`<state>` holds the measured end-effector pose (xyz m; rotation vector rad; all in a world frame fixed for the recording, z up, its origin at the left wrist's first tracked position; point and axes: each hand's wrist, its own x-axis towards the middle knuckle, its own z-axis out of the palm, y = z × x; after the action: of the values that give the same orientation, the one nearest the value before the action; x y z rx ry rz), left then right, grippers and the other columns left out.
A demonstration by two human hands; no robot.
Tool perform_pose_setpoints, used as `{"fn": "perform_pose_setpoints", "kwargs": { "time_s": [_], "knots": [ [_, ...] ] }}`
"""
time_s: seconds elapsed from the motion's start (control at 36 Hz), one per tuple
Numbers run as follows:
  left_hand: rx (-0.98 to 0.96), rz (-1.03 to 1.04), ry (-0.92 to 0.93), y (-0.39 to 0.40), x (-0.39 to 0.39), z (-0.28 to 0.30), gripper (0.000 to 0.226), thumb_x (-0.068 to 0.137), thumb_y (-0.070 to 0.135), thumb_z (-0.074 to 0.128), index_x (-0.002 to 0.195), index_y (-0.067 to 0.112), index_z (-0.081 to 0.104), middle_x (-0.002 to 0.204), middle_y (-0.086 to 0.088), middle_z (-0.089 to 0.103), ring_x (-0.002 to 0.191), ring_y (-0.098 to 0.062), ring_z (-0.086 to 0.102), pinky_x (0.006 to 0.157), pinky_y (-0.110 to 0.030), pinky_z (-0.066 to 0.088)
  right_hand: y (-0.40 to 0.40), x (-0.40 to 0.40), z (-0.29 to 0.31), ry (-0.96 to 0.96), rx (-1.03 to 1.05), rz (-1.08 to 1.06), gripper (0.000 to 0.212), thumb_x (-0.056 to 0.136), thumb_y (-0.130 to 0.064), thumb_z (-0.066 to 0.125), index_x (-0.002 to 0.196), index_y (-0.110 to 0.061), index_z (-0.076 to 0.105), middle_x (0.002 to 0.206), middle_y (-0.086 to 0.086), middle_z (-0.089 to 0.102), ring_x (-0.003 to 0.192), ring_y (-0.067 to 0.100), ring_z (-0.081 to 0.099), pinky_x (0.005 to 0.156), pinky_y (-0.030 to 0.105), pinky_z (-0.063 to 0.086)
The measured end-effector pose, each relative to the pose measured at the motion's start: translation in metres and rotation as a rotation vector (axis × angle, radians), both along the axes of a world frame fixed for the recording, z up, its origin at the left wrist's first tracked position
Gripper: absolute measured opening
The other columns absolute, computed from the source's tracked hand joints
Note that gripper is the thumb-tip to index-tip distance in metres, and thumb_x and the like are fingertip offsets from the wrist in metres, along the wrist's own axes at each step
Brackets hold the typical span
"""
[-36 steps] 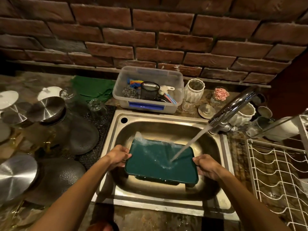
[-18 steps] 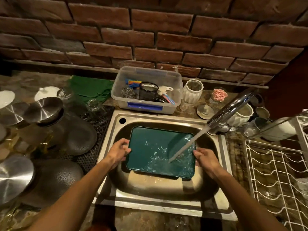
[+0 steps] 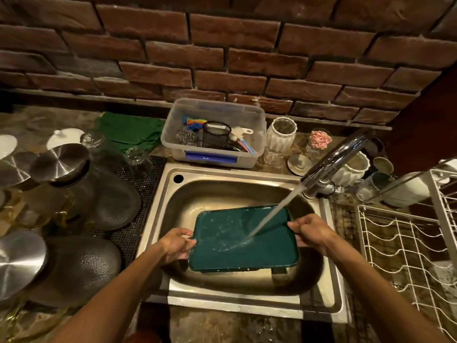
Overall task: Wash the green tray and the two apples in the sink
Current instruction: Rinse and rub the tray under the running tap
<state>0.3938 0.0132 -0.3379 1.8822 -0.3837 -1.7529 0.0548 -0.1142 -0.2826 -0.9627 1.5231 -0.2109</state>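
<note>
The tray [image 3: 243,240] was gripped at its sides by left hand [image 3: 176,246] and right hand [image 3: 312,232], under running water; apples were unseen, apparently still unwashed.

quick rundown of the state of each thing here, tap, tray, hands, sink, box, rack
faucet: running, stream lands on the tray
green tray: wet, held over the basin, tilted
left hand: grips the tray's left edge
right hand: grips the tray's right edge
sink: no dishes seen in it
clear plastic box: lid off, scrubbers and brushes inside
white wire rack: visible slots hold nothing
</note>
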Motion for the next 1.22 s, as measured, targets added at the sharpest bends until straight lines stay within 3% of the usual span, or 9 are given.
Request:
{"fn": "perform_pose_setpoints", "kwargs": {
  "time_s": [0.19,0.28,0.36,0.47,0.69,0.83,0.92,1.08,1.22],
  "knots": [
    [-0.025,-0.074,-0.062,-0.012,0.019,0.025,0.037,0.098,-0.008,0.05,0.065,0.008,0.047,0.064,-0.009,0.057,0.058,-0.015,0.064,0.043,-0.025,0.057,0.014,0.001,-0.036,0.013,0.139,-0.013,0.022,0.101,-0.011,0.056,0.096,0.007,0.067,0.094,0.027,0.063,0.088,0.033,0.056,0.063,0.035,0.049],
    [-0.066,-0.107,-0.078,-0.02,0.025,0.04,0.032,0.098,-0.006,0.051,0.069,0.008,0.046,0.051,-0.002,0.048,0.035,-0.007,0.05,0.032,-0.016,0.044,0.024,0.007,-0.046,0.008,0.195,-0.009,0.024,0.103,-0.008,0.051,0.105,0.009,0.068,0.098,0.021,0.076,0.086,0.028,0.073,0.079,0.041,0.061],
    [-0.112,-0.127,-0.106,-0.028,0.029,0.052,0.013,0.098,-0.002,0.054,0.092,0.009,0.05,0.069,-0.008,0.048,0.047,-0.011,0.046,0.037,-0.017,0.047,0.034,0.015,-0.053,-0.018,0.211,-0.043,0.025,0.104,-0.005,0.046,0.101,0.007,0.067,0.097,0.018,0.077,0.095,0.032,0.074,0.095,0.049,0.057],
    [-0.196,-0.105,-0.101,-0.033,0.029,0.059,0.015,0.097,-0.003,0.055,0.104,0.01,0.054,0.073,-0.005,0.055,0.066,-0.013,0.058,0.052,-0.023,0.056,0.043,0.021,-0.055,-0.09,0.202,-0.151,0.025,0.104,-0.001,0.043,0.097,0.006,0.066,0.084,0.015,0.078,0.075,0.023,0.077,0.059,0.033,0.063],
    [-0.26,-0.064,-0.157,-0.017,0.024,0.038,0.022,0.094,-0.009,0.054,0.11,0.005,0.055,0.064,-0.002,0.053,0.066,-0.01,0.062,0.058,-0.03,0.062,0.031,0.007,-0.035,-0.239,0.129,-0.238,0.024,0.103,0.001,0.046,0.112,0.004,0.067,0.101,0.019,0.077,0.09,0.026,0.077,0.061,0.028,0.062],
    [-0.209,-0.002,-0.175,-0.003,0.009,0.014,0.025,0.094,-0.013,0.053,0.104,0.009,0.052,0.051,0.004,0.045,0.044,0.0,0.049,0.043,-0.021,0.052,0.02,0.001,-0.008,-0.168,0.051,-0.142,0.019,0.101,0.002,0.049,0.107,0.008,0.067,0.072,0.008,0.074,0.048,0.004,0.065,0.043,0.017,0.051],
    [-0.158,0.031,-0.162,0.003,-0.001,0.004,0.028,0.093,-0.015,0.052,0.097,0.013,0.052,0.054,0.003,0.046,0.039,0.0,0.05,0.04,-0.022,0.052,0.013,-0.005,0.004,-0.125,0.049,-0.046,0.017,0.101,-0.002,0.053,0.105,0.007,0.066,0.06,0.002,0.066,0.047,0.007,0.06,0.049,0.022,0.054],
    [-0.066,-0.057,-0.155,0.011,-0.003,-0.005,0.02,0.094,-0.011,0.055,0.099,0.008,0.05,0.055,-0.003,0.049,0.04,-0.012,0.042,0.036,-0.017,0.035,0.003,-0.002,0.017,-0.089,0.059,-0.014,0.016,0.098,-0.002,0.058,0.109,0.008,0.063,0.096,0.026,0.067,0.089,0.032,0.069,0.086,0.049,0.058],
    [-0.005,-0.138,-0.099,0.012,0.008,-0.001,0.015,0.093,-0.011,0.056,0.089,0.003,0.053,0.071,-0.015,0.061,0.064,-0.023,0.066,0.053,-0.032,0.06,-0.005,0.0,0.018,-0.018,0.157,0.052,0.022,0.095,-0.005,0.064,0.111,0.011,0.066,0.097,0.025,0.065,0.058,0.018,0.067,0.046,0.026,0.058]
  ]
}}
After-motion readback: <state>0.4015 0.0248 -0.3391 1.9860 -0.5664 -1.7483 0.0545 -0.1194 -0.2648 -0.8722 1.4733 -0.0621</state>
